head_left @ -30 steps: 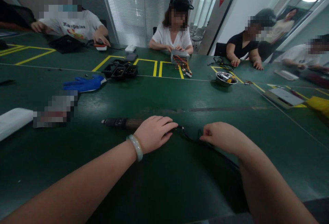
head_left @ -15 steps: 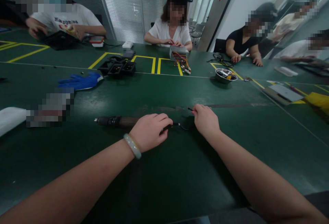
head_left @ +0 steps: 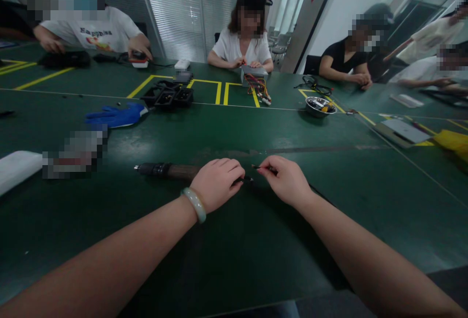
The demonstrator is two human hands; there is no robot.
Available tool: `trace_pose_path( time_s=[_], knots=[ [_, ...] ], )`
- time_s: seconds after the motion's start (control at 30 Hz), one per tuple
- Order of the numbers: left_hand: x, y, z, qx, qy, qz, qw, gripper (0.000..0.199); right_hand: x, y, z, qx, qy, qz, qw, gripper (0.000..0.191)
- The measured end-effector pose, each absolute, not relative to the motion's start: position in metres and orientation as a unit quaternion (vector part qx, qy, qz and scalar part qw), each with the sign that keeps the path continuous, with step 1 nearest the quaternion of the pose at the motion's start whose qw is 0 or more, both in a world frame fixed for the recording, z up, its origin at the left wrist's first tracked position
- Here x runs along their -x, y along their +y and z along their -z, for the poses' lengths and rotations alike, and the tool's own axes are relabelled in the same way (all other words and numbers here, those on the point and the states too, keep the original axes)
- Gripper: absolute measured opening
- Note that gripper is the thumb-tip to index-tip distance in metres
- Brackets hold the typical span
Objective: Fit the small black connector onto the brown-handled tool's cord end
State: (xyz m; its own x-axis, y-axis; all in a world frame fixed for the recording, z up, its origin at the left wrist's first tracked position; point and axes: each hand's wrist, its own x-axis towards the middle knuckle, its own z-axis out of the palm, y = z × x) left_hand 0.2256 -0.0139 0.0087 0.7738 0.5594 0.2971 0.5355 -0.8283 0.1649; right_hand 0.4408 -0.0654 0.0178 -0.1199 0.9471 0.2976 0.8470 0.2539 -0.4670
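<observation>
My left hand [head_left: 218, 184], with a pale bangle at its wrist, is closed around the rear end of a dark electric screwdriver [head_left: 166, 170] lying on the green table. The tool's metal tip points left, and a short dark end [head_left: 248, 179] sticks out to the right of my fingers. A little to the right, my right hand [head_left: 284, 177] pinches a thin black cable, whose tip [head_left: 256, 167] points left toward my left hand. The cable [head_left: 321, 195] trails away behind my right wrist. The two ends are apart.
A blue glove [head_left: 116, 115], a blurred-out flat object [head_left: 78, 155] and a white object [head_left: 18, 169] lie to the left. Black trays [head_left: 167, 95], a metal bowl [head_left: 321, 107] and a power supply with wires [head_left: 255, 75] stand farther back. Several people sit across the table.
My right hand has turned and moved left and nearer, bringing the cable tip closer to my left hand. My left hand has shifted slightly right. Across the table, a person's hand now rests on a red-and-white box.
</observation>
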Motion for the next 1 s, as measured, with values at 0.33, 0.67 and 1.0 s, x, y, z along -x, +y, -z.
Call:
trace_pose_path(
  time_s=[0.33, 0.67, 1.0],
  knots=[
    [-0.223, -0.011, -0.008, -0.941, 0.291, -0.16, 0.067, 0.008, -0.425, -0.076, -0.014, 0.58, -0.776, -0.128, 0.213, 0.007],
    [-0.222, -0.01, -0.007, -0.939, 0.293, -0.163, 0.076, 0.012, -0.422, -0.076, -0.013, 0.575, -0.771, -0.15, 0.228, 0.012],
    [-0.222, -0.01, -0.007, -0.941, 0.291, -0.162, 0.058, 0.011, -0.422, -0.074, -0.011, 0.567, -0.77, -0.163, 0.241, 0.013]
  ],
)
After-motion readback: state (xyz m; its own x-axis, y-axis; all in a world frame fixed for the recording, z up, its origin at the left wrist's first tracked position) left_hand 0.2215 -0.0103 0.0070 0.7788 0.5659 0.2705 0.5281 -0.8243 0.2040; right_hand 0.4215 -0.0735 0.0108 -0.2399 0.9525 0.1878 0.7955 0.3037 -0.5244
